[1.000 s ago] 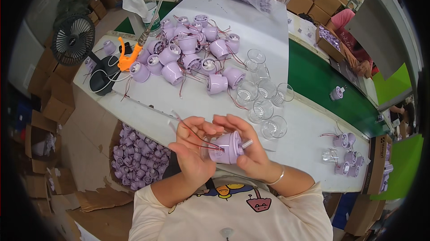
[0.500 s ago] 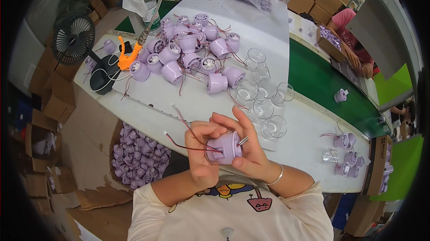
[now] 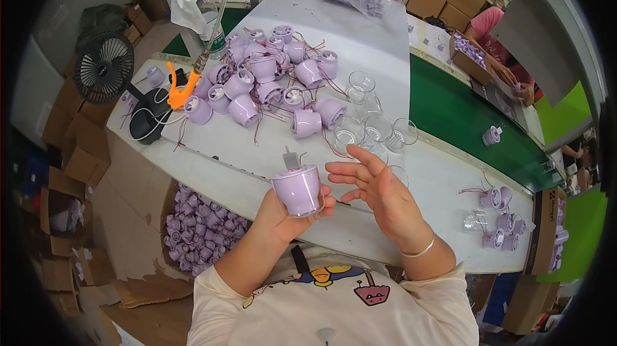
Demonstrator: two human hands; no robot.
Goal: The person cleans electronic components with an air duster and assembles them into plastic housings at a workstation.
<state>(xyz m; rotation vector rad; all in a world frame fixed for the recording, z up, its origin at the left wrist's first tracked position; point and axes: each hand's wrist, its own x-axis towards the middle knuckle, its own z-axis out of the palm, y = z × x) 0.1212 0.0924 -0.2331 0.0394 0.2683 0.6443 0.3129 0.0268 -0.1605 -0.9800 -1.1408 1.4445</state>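
Observation:
My left hand (image 3: 274, 216) is closed around a glossy light-purple cup-shaped housing (image 3: 297, 190), held upright over the table's near edge. A small grey metallic block and thin wire ends stick up from its top. A clear edge shows around its lower side, perhaps a transparent sleeve. To the right, my right hand (image 3: 389, 201) is open and apart from the housing, its fingers spread. Just beyond that hand stand several clear cups (image 3: 376, 128), some partly hidden by its fingers. Farther left lies a heap of similar purple housings (image 3: 263, 68) with red and black wires.
An orange-handled tool (image 3: 182, 92) hangs beside a black fan (image 3: 106, 66). A carton of purple parts (image 3: 202, 230) stands below the table at left. Finished-looking purple units (image 3: 495, 198) stand at right, near a green belt (image 3: 443, 105). Across it, a co-worker's hands (image 3: 517, 85) hold a purple part.
My right hand has let go of the housing and moved right, its fingers opening. In my left hand the housing has been turned upright, and its dangling wires are out of sight.

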